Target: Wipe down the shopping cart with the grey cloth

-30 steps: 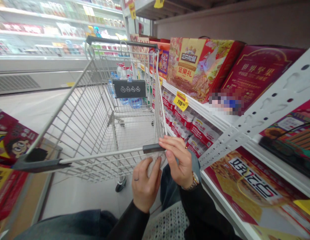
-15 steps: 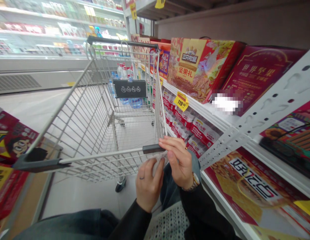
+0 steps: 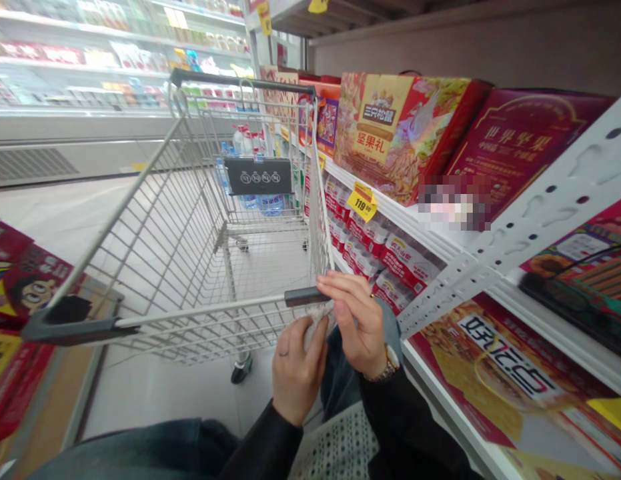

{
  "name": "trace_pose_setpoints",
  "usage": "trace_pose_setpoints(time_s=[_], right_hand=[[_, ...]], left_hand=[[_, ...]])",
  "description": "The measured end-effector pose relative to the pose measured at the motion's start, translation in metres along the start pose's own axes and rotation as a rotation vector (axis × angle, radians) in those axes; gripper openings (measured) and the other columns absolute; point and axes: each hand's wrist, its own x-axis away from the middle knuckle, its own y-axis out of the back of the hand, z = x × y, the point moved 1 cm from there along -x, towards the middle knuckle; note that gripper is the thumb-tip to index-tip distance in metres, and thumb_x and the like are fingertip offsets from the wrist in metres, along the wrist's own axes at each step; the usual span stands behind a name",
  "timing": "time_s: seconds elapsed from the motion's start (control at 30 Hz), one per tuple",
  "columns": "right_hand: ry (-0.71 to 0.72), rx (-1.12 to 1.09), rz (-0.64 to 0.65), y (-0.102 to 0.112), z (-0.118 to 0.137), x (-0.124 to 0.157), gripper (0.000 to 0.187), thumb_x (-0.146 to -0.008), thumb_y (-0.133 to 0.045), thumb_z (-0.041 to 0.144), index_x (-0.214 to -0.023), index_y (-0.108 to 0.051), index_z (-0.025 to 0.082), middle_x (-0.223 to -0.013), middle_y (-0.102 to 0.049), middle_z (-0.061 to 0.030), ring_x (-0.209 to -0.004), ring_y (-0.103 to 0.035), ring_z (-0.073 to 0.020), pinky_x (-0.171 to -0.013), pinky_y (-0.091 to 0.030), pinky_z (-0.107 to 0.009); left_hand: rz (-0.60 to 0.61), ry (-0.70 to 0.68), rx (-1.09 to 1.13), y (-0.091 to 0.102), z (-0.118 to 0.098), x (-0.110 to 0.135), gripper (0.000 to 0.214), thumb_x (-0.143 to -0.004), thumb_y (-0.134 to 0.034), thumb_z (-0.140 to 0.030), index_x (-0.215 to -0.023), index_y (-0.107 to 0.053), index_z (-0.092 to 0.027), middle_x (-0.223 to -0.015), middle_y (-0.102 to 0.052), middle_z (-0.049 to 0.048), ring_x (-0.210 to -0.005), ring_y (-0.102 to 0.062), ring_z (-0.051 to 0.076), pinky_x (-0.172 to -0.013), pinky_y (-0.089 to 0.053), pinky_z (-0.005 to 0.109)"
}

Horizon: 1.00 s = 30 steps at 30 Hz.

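A wire shopping cart (image 3: pixel 205 220) stands in the aisle in front of me, its basket holding nothing I can see. At the near right corner of its rim, my left hand (image 3: pixel 296 373) is closed round a small pale cloth (image 3: pixel 317 319) pressed against the wire just under the grey corner cap (image 3: pixel 303 296). My right hand (image 3: pixel 357 320) sits beside it, fingers curled over the same corner, touching the cap and the cloth. Both wrists wear dark sleeves; a watch shows on the right one.
White shelving (image 3: pixel 515 247) runs along the right with red gift boxes (image 3: pixel 395 133), a yellow price tag (image 3: pixel 361 202) and rows of red packets (image 3: pixel 390 257). A low display of red boxes (image 3: pixel 20 293) stands at left. Refrigerated cases (image 3: pixel 90 80) line the far wall.
My left hand has risen slightly and bunched the cloth closer under the corner cap. The right hand and the cart have hardly moved.
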Motion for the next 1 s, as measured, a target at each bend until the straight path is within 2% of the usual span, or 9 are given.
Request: trace_pose_setpoints(time_s=[0.17, 0.43, 0.53, 0.7, 0.9, 1.0], right_hand=[[0.002, 0.015, 0.0, 0.0, -0.001, -0.001, 0.037, -0.099, -0.043, 0.019, -0.126, -0.068, 0.026, -0.124, -0.073, -0.0057, -0.124, -0.063, -0.0233, -0.106, -0.051, -0.051], [0.008, -0.009, 0.002, 0.001, -0.001, -0.002, 0.036, -0.1, -0.043, 0.019, -0.125, -0.068, 0.026, -0.123, -0.073, -0.0049, -0.123, -0.063, -0.0219, -0.107, -0.05, -0.048], [-0.01, -0.033, 0.006, 0.002, -0.001, -0.001, 0.039, -0.102, -0.037, 0.021, -0.125, -0.069, 0.026, -0.124, -0.073, -0.0046, -0.124, -0.062, -0.0216, -0.108, -0.049, -0.048], [-0.044, -0.053, -0.003, 0.001, -0.003, 0.0, 0.048, -0.105, -0.026, 0.025, -0.122, -0.07, 0.027, -0.123, -0.073, -0.0036, -0.124, -0.061, -0.0213, -0.107, -0.049, -0.049], [-0.045, -0.068, -0.009, 0.0, -0.004, 0.0, 0.048, -0.106, -0.025, 0.027, -0.122, -0.071, 0.027, -0.122, -0.073, -0.0034, -0.124, -0.061, -0.0208, -0.108, -0.048, -0.048], [-0.046, -0.069, -0.013, 0.0, -0.004, 0.0, 0.047, -0.105, -0.026, 0.026, -0.122, -0.071, 0.027, -0.122, -0.073, -0.0035, -0.124, -0.061, -0.0209, -0.108, -0.048, -0.048]], left_hand=[[-0.024, 0.031, -0.018, 0.007, 0.005, 0.0, 0.045, -0.082, -0.072, -0.011, -0.125, -0.065, -0.023, -0.119, -0.062, 0.0124, -0.111, -0.06, 0.024, -0.099, -0.052, 0.039], [-0.021, 0.018, 0.027, 0.012, 0.013, 0.003, 0.047, -0.079, -0.074, -0.008, -0.124, -0.066, -0.02, -0.118, -0.062, 0.0134, -0.112, -0.06, 0.026, -0.099, -0.051, 0.041], [-0.04, 0.034, 0.042, 0.014, 0.015, 0.004, 0.052, -0.077, -0.075, -0.008, -0.126, -0.065, -0.022, -0.122, -0.062, 0.0126, -0.113, -0.06, 0.026, -0.102, -0.05, 0.042], [-0.036, -0.014, 0.031, 0.013, 0.017, 0.006, 0.05, -0.077, -0.075, -0.006, -0.124, -0.066, -0.02, -0.119, -0.065, 0.0119, -0.111, -0.061, 0.026, -0.101, -0.051, 0.041], [-0.063, 0.045, 0.021, 0.021, 0.022, 0.005, 0.052, -0.076, -0.077, -0.008, -0.125, -0.066, -0.022, -0.121, -0.063, 0.0121, -0.112, -0.061, 0.025, -0.102, -0.05, 0.041], [-0.062, 0.048, 0.017, 0.018, 0.024, 0.007, 0.052, -0.076, -0.078, -0.008, -0.125, -0.066, -0.021, -0.121, -0.063, 0.0124, -0.112, -0.06, 0.026, -0.101, -0.051, 0.042]])
